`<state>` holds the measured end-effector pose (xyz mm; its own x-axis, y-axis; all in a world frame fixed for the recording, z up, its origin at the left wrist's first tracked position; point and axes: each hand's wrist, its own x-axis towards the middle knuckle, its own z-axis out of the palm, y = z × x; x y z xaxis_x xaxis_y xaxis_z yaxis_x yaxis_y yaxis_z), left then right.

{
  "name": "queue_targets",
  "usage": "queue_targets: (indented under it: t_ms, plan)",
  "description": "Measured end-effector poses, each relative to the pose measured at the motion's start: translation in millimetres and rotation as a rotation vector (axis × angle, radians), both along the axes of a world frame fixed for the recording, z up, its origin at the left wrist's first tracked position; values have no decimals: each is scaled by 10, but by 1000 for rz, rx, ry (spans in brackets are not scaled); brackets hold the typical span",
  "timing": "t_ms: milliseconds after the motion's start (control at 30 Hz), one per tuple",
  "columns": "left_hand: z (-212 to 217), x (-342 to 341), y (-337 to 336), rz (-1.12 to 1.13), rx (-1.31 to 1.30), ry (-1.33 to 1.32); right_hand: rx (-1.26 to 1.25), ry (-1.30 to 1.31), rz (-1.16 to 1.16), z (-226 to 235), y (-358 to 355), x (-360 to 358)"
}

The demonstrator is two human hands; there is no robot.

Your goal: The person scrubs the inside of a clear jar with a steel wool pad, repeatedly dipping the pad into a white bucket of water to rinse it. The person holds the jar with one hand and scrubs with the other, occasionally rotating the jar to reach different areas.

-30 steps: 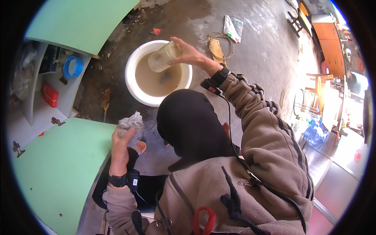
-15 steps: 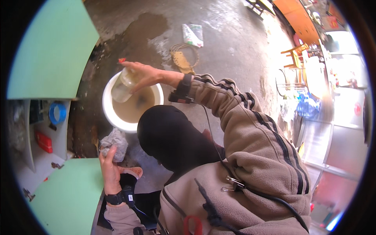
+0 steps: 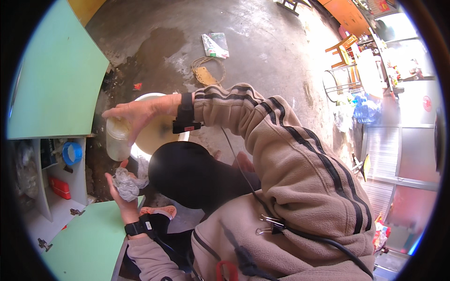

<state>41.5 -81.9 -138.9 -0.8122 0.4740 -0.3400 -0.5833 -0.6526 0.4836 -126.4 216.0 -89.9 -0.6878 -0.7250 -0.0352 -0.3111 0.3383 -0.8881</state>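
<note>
My right hand (image 3: 137,117) grips a clear jar (image 3: 117,143) from above, fingers spread round its upper end. The jar hangs at the left edge of a white bucket (image 3: 184,136) holding murky water with a dark patch in it. Just below the jar, my left hand (image 3: 121,199) is palm up and cups a crumpled grey rag (image 3: 127,183). The jar's lower end is close to the rag and the left fingertips; I cannot tell whether they touch. My right forearm and the dark head covering hide part of the bucket.
A cabinet with open green doors (image 3: 56,75) stands at the left; its shelf holds a blue ring (image 3: 72,153) and a red box (image 3: 59,188). On the wet concrete floor lie a red scrap (image 3: 137,86), a wire coil (image 3: 220,70) and a plastic packet (image 3: 215,44).
My right hand has carried the jar from over the bucket leftward and nearer to me. The left hand with the rag has shifted slightly lower in view, and the view itself has moved.
</note>
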Motion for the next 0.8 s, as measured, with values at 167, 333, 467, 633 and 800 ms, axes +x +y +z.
queue_targets:
  t_ms: [167, 333, 467, 633, 800]
  plan:
    - [-373, 25, 70, 76, -253, -162, -44, -47, 109, -443, -219, -134]
    - [-1079, -146, 176, 97, 128, -215, 15, -121, 323, -996, -295, -365]
    - [-1656, -92, 225, 303, 143, -399, -119, -136, 369, -1374, -318, -491]
    - [-2004, -157, 82, 636, 69, -609, -201, -67, 272, -1798, -441, -488]
    - [-1972, -346, 52, 438, 374, -190, -517, -599, 76, -2171, -380, -372]
